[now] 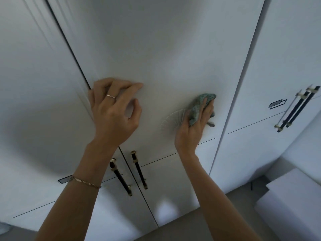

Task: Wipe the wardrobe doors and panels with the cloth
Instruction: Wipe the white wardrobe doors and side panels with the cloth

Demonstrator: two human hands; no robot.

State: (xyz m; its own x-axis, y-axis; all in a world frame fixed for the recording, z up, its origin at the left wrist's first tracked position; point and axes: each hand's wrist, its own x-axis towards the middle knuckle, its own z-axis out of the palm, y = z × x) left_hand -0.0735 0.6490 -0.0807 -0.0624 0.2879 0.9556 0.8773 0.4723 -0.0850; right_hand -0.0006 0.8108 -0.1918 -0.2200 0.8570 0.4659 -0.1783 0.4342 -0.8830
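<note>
Cloth (198, 108) gripped by right-hand fingers (203, 110); left fingers (121, 87) curl on door (156, 49).

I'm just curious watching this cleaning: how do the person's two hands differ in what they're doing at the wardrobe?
The right hand grips a green cloth against the wardrobe door; the left hand holds nothing, its fingertips at the door near its left edge. The left hand wears a ring and its wrist a bracelet; the right shows neither. Both are raised to the same door.
</note>
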